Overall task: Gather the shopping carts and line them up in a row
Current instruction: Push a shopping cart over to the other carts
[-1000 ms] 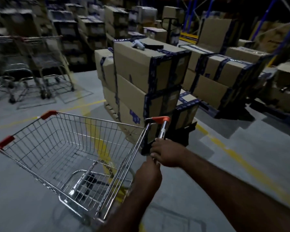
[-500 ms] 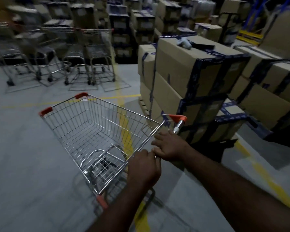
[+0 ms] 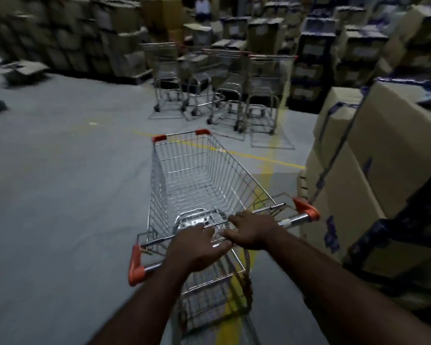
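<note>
The shopping cart (image 3: pixel 197 185) was held in the lower centre of the frame. Its long axis ran from the handle bar (image 3: pixel 295 221) near the bottom up and slightly leftward. That axis was pointed at the left part of the row of parked carts (image 3: pixel 222 90) in the upper centre, and bare floor lay between the two.

The left hand (image 3: pixel 197 245) and right hand (image 3: pixel 253 229) were laid close together on the middle of the bar. The fingers were fairly straight and spread over it rather than wrapped round. Whether the thumbs were hooked beneath could not be told. The bar was slanted, so the right hand was placed higher in the frame.

Stacked cardboard boxes (image 3: pixel 383 158) were seen just beside the cart's right flank. A forward push was judged to be called for, steered so that the cart was brought parallel with the row.
</note>
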Tool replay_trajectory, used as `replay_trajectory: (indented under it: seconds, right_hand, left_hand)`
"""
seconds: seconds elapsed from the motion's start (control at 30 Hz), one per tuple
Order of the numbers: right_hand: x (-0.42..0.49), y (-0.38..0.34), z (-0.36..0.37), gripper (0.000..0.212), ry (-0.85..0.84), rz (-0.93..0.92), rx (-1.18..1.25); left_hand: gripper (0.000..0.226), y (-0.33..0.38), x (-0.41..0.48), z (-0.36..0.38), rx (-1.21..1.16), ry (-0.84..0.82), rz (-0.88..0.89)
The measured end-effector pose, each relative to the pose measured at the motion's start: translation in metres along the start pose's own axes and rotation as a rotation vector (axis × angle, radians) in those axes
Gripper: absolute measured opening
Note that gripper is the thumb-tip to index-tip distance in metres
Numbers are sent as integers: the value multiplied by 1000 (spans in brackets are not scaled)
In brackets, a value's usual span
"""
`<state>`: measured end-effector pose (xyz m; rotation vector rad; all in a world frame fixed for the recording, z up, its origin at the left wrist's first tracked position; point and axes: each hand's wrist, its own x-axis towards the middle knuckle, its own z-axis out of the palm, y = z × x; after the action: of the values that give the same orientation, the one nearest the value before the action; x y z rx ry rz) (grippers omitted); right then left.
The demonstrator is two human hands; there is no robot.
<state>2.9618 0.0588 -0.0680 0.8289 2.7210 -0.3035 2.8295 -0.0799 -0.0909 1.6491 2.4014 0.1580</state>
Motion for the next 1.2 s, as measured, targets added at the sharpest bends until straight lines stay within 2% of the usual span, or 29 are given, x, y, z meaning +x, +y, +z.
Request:
replay_trajectory:
  seconds: [0.03, 0.13, 0.27, 0.43, 0.53, 0.6, 0.7, 0.77, 0.97, 1.2]
  right_hand:
    - [8, 2, -1, 85, 6, -20, 14]
    - [32, 9, -7, 105, 43, -44, 36]
    - [70, 18, -17, 107, 85, -69, 43]
    - [133, 31, -39, 125, 106, -97, 29]
    - [178, 37, -56, 129, 99, -107, 27]
    - [209, 40, -69, 122, 90, -118, 15]
    - [257, 43, -90, 86, 69, -124, 7]
    - [290, 45, -102, 72, 74, -118, -3]
    - [379, 44, -137, 69, 59, -117, -17]
    - [489, 42, -179, 68, 31, -146, -24]
  left_hand:
    - [89, -3, 5, -4, 10, 12, 1]
    - [72, -8, 21, -13, 8, 29, -28]
    - [56, -18, 53, -22, 25, 97, -108]
    - [51, -39, 113, -36, -38, 91, -223]
    - [64, -61, 160, -45, -153, 25, -302]
    - [66, -79, 194, -50, -178, -16, -300]
    - [61, -102, 240, -61, -176, 2, -295]
    - [68, -117, 265, -68, -174, 38, -309]
    - [78, -166, 340, -89, -174, 78, -299]
    - [67, -224, 429, -113, -121, 88, -322]
